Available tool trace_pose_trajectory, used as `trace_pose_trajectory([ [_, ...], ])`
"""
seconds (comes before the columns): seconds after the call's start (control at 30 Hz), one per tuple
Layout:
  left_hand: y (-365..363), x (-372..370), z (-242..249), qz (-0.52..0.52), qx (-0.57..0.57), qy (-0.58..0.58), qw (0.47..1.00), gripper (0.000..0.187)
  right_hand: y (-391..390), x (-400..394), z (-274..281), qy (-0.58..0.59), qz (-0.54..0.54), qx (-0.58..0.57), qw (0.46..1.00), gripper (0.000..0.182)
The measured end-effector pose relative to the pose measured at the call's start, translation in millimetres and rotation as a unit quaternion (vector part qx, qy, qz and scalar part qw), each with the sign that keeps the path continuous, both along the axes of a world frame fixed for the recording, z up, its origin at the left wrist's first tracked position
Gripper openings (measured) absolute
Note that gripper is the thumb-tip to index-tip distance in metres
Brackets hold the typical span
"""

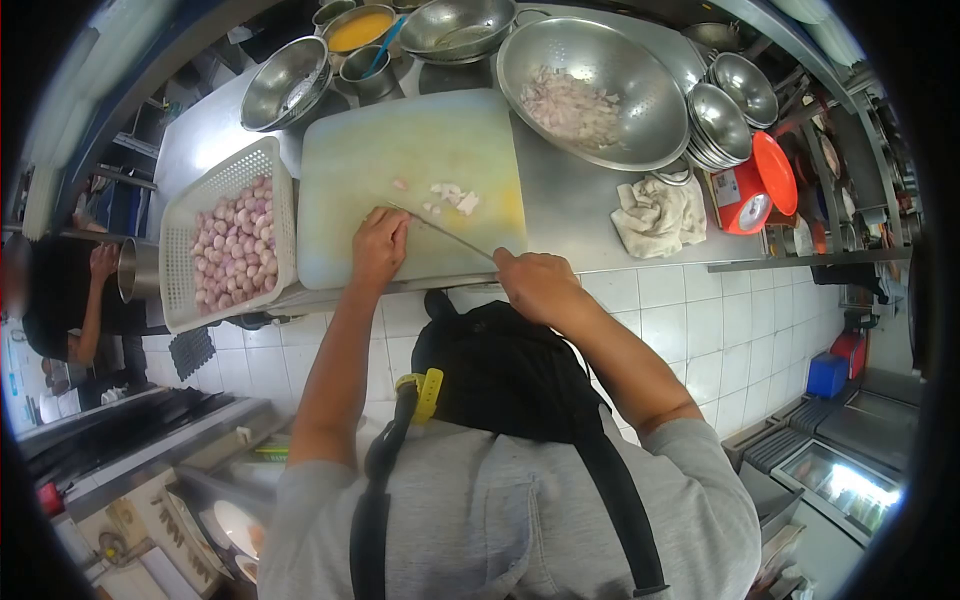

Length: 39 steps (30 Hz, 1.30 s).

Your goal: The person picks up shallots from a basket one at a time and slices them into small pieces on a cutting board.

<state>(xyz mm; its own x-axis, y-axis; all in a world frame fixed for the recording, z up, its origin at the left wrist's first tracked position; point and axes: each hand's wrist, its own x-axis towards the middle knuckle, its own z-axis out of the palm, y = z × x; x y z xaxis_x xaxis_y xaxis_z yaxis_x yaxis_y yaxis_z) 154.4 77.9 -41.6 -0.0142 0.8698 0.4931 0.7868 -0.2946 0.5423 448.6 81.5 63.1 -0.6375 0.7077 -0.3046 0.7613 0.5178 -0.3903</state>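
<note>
My right hand (535, 285) is wrapped round the handle of a knife (445, 233), whose blade runs to the left across the front of the cutting board (390, 135). By the knife's tip, my left hand (380, 245) has its fingers drawn together on the board; what is under them, if anything, is hidden. Just beyond the blade lie several chopped shallot pieces (460, 200) and one small pinkish bit (400, 184). Left of the board, a white plastic basket (178, 250) holds many peeled shallots (235, 240).
A large steel colander (650, 110) with chopped shallots (575, 105) stands at the back right. Near it are a crumpled cloth (655, 215), stacked steel bowls (715, 120) and a red scale (742, 200). Steel bowls (285, 85) line the back. Another person (85, 290) stands at far left.
</note>
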Motion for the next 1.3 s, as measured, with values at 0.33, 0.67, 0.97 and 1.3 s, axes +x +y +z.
trace_pose_trajectory([
  [0.33,1,3,1,0.01,0.001,-0.007,1.0,0.011,2,1,6,0.005,-0.005,-0.016,1.0,0.018],
  [0.67,0,3,2,0.014,0.016,0.012,1.0,0.013,1,4,18,-0.002,0.009,-0.022,1.0,0.016],
  [0.97,-2,4,2,0.016,0.02,0.019,0.999,0.011,4,0,-8,0.007,0.011,-0.007,1.0,0.017],
  [1.3,1,5,-3,0.026,0.03,0.021,0.999,0.013,4,5,1,0.001,0.014,-0.018,1.0,0.018],
])
